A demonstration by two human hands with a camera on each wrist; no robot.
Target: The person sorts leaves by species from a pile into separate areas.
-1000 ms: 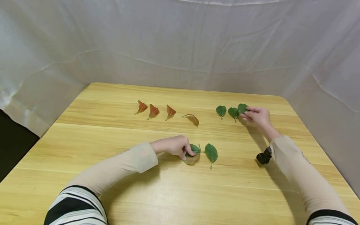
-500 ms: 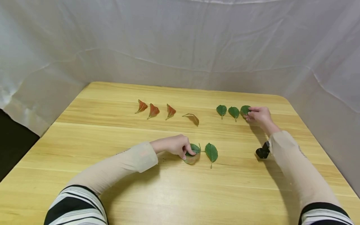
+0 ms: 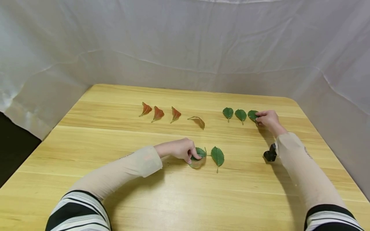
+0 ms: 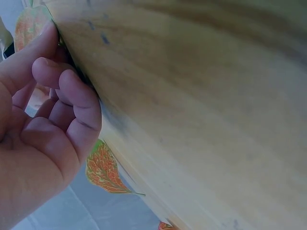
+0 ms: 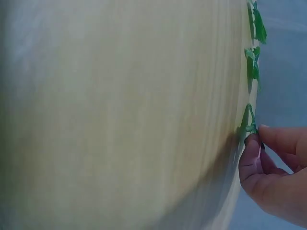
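Wide bare wood on the desk (image 3: 86,179) near the front edge, and more along the left side. Across the far part, a row in the way: three red leaves (image 3: 157,114), a curled brown leaf (image 3: 197,121), three green leaves (image 3: 240,114). In the middle, two green leaves (image 3: 212,155) side by side. White cloth wall (image 3: 185,48) close behind.

A light wooden bench (image 3: 121,192) stands against a draped white cloth backdrop (image 3: 185,48). Toward its far left lie three red leaves (image 3: 157,114) in a row, with a curled brownish leaf (image 3: 198,121) just to their right; farther right, two green leaves (image 3: 234,113) lie side by side. Nearer the front, a single green leaf (image 3: 217,156) lies flat, its stem pointing toward the viewer.
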